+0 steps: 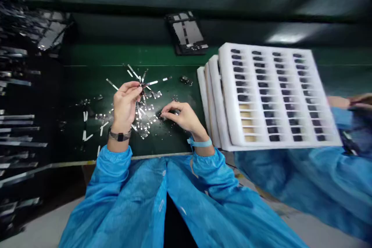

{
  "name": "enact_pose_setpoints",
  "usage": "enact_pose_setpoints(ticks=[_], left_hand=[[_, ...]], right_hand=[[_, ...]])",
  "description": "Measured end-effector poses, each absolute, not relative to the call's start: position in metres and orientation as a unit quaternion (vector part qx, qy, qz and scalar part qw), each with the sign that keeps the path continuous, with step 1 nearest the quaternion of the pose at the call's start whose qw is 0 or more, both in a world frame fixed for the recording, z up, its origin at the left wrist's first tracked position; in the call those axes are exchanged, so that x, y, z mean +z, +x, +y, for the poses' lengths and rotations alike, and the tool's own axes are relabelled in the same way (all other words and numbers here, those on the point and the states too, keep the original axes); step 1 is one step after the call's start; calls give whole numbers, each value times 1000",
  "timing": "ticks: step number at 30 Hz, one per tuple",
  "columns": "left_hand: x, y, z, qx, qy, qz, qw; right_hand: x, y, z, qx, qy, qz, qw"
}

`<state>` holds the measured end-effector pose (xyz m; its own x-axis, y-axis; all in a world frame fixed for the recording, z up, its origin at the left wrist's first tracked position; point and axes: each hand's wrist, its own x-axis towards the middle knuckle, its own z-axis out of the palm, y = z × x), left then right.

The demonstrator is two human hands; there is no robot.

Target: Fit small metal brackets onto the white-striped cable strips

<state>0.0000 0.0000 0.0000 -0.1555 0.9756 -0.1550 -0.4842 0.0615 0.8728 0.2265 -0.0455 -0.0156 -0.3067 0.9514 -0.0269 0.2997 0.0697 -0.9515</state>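
Observation:
My left hand (126, 102) is closed in a pinch on a thin flexible circuit strip (157, 81), dark with white sections, which points to the right. Below it lies a loose pile of similar strips and small metallic pieces (143, 122) on the dark green work surface (174, 143). At the right edge of that pile is my right hand (183, 115), its thumb and forefinger brought together low over the surface. Whatever its fingertips hold, if anything, is too small to make out.
White foam trays (228, 104) stand stacked at right; slots in the front one hold many dark parts. Flat dark device frames (188, 33) lie at the back. More strips (21, 130) and parts crowd the left. A co-worker's blue sleeve (341, 118) shows at far right.

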Motion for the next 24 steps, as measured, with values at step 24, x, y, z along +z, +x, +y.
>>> enact_pose_setpoints(ticks=[24], left_hand=[[-9,53,-25,538,327,486,605]], right_hand=[[-13,224,-41,570,-491,-529,393]])
